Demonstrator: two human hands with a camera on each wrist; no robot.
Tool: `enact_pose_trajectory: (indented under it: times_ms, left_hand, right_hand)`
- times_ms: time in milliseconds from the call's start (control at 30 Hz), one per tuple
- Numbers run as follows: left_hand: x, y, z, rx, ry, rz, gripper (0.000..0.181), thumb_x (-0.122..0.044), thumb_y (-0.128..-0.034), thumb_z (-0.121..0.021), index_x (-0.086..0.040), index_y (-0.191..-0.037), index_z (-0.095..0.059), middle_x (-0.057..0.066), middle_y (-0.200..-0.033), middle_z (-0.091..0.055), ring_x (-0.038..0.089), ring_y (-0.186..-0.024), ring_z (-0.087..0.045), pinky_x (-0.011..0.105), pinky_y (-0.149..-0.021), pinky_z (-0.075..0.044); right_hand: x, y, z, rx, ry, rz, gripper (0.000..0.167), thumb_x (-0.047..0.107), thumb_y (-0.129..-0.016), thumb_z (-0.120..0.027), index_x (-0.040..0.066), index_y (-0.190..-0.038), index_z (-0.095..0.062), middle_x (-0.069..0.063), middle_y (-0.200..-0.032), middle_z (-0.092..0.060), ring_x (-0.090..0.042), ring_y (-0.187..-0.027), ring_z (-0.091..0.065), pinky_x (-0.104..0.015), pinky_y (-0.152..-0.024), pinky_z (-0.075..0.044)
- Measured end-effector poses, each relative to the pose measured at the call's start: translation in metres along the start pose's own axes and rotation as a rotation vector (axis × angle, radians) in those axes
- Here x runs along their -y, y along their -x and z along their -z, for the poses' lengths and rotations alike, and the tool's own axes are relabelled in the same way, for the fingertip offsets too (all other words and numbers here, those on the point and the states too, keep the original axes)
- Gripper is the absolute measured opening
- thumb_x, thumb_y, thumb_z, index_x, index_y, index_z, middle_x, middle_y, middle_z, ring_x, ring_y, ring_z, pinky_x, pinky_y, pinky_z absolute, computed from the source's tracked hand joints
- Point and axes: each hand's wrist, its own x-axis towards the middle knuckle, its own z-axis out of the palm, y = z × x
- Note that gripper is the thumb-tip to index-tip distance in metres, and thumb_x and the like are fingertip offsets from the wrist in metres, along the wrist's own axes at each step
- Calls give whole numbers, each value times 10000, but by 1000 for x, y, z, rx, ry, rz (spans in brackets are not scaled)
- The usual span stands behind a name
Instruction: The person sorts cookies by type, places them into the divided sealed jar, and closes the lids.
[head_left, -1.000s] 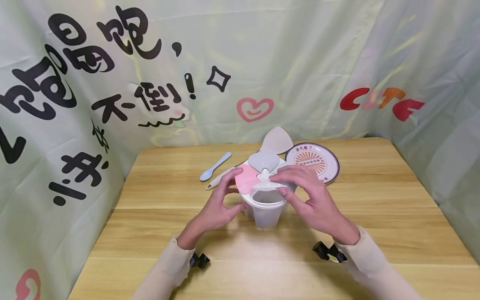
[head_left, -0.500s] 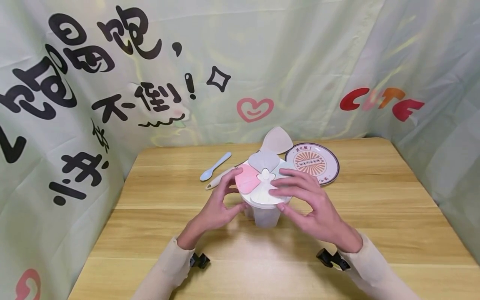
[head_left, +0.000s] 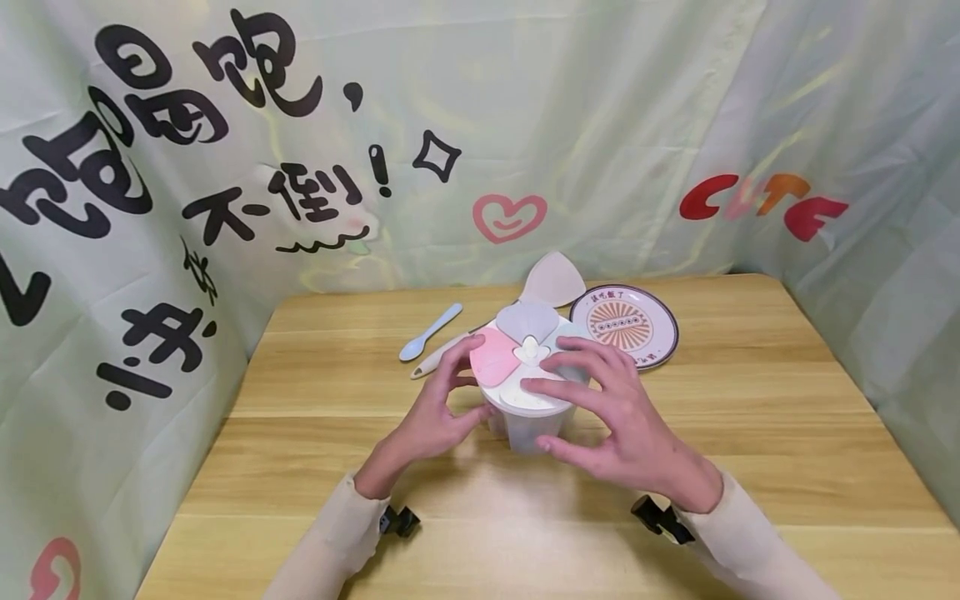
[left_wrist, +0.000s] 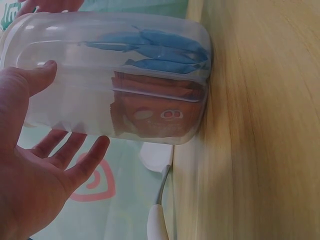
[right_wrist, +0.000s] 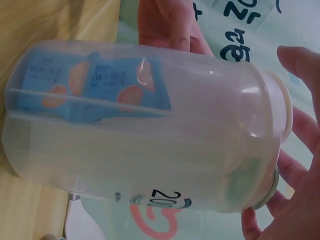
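Note:
A translucent, divided storage canister [head_left: 534, 432] stands upright on the table. Its lid carries petal-shaped flaps in pink, lavender, pale green and white; the front white flap [head_left: 517, 396] lies flat. My left hand [head_left: 435, 417] holds the canister's left side between thumb and fingers. Over the right side of the lid, my right hand [head_left: 626, 412] has spread fingers, some resting on or just above it, with the thumb apart from the wall. Through the wall, the left wrist view shows blue packets [left_wrist: 167, 50] and reddish-brown packets [left_wrist: 155, 110]; blue packets [right_wrist: 120, 85] also appear in the right wrist view.
Left of the canister lies a light blue spoon [head_left: 431, 333]. Behind it rests a spatula [head_left: 555, 282] with a pale head, its handle partly hidden. A printed plate [head_left: 622, 321] sits at the back right. Fabric curtains [head_left: 600, 125] enclose the table's back and sides.
One second ago my right hand held the front flap raised over an open compartment. That flap has come down flat, and my right thumb has moved off the rim. The left hand stays put.

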Motion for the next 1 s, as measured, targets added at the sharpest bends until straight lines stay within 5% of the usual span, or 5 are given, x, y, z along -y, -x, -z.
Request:
enact_pose_trajectory:
  times_ms: [367,533,667,800,1000]
  left_hand:
    - [1,-1,-2,9,-10,-12,878,66,-910,-825,-60,-1634,-346,193,-1707,-390,381,-1375,-601,490,-1051,-634]
    - [1,-2,0,-8,-18,1,895,60,-902,-833,-82,-1641,-348,160,-1715,-396,376,-1371,-601,480,-1043,-637]
    - [1,-2,2,-9,-25,-9,927,73,-875,-853,-103,-1640,-361,149,-1704,-411,349,-1386,-599,477,-1052,-632]
    - [-1,-6,7,8,-35,-37,953,1,-842,-897,-128,-1640,-392,123,-1676,-419,294,-1441,-554,468,-1098,-607]
    - [-8,-25,26,21,-40,-92,888,-290,-911,-857,-51,-1635,-402,145,-1635,-469,317,-1458,-533,562,-1175,-554]
  right_hand:
    - [-6,0,-11,-143,77,163,405,539,-1064,-661,225,-1270,-814,-102,-1289,-728,-379,-1367,-577,-465,-1148,-323]
    - [-15,-5,-10,-127,78,203,364,494,-1080,-650,232,-1271,-817,-100,-1295,-738,-383,-1360,-589,-487,-1124,-349]
    - [-18,-5,-3,-66,24,180,414,529,-1062,-668,230,-1317,-797,-84,-1333,-732,-344,-1400,-570,-451,-1168,-332]
    - [-24,-7,12,-99,-93,129,544,485,-1047,-716,58,-1382,-737,-157,-1384,-720,-243,-1422,-583,-297,-1268,-361]
    - [-48,-24,48,-231,-181,-8,533,-4,-910,-804,-73,-1419,-662,-130,-1396,-734,-99,-1319,-651,-215,-1118,-509]
